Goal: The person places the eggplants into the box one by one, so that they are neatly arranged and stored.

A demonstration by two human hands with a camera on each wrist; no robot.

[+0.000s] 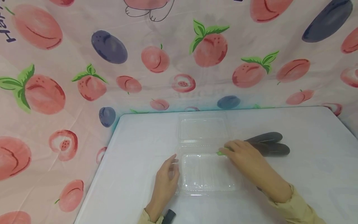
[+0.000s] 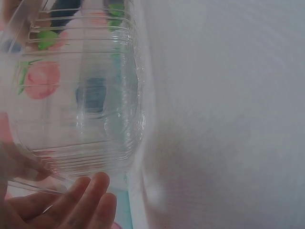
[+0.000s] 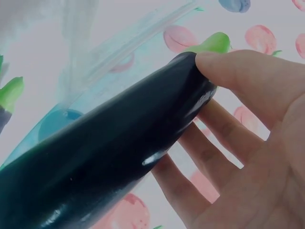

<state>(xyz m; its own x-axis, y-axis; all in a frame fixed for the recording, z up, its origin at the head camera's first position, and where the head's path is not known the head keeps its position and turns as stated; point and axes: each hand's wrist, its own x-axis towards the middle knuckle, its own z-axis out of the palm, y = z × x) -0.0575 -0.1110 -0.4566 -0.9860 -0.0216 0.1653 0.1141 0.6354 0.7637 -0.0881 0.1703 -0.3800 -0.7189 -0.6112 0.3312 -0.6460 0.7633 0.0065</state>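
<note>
A clear plastic clamshell container (image 1: 208,190) lies opened on the table, its lid (image 1: 204,119) folded back toward the wall. My left hand (image 1: 165,179) is at the container's left side, pinching its rim between thumb and fingers (image 2: 90,200). Over the container's right edge, my right hand (image 1: 243,158) grips an eggplant (image 3: 109,124) near its stem end. Its green stem (image 1: 220,153) pokes out past the fingertips above the container. A second dark eggplant (image 1: 268,136) lies just behind the held one, and its green stem (image 3: 12,93) shows at the left in the right wrist view.
The white table (image 1: 316,174) meets a hanging cloth (image 1: 173,37) printed with peaches and plums along its back edge and left side. A black wrist camera (image 1: 169,217) sits at the left sleeve.
</note>
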